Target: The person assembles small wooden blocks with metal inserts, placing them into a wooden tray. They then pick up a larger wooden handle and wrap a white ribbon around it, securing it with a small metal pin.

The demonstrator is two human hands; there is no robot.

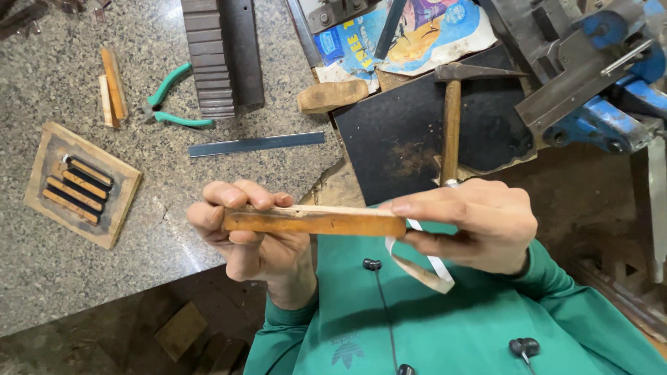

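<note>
Both hands, left hand (253, 232) and right hand (472, 222), pinch wooden strip (316, 220) ends beyond counter edge (208, 260).

stick (316, 221): between my hands, left hand (253, 232) and right hand (472, 226)
hammer (451, 118): behind right hand
pliers (170, 101): on bench (55, 250), far left

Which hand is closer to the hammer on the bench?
The right hand. It sits just below the end of the hammer handle, holding one end of the wooden stick. The left hand grips the stick's other end, farther away, over the granite slab's edge.
</note>
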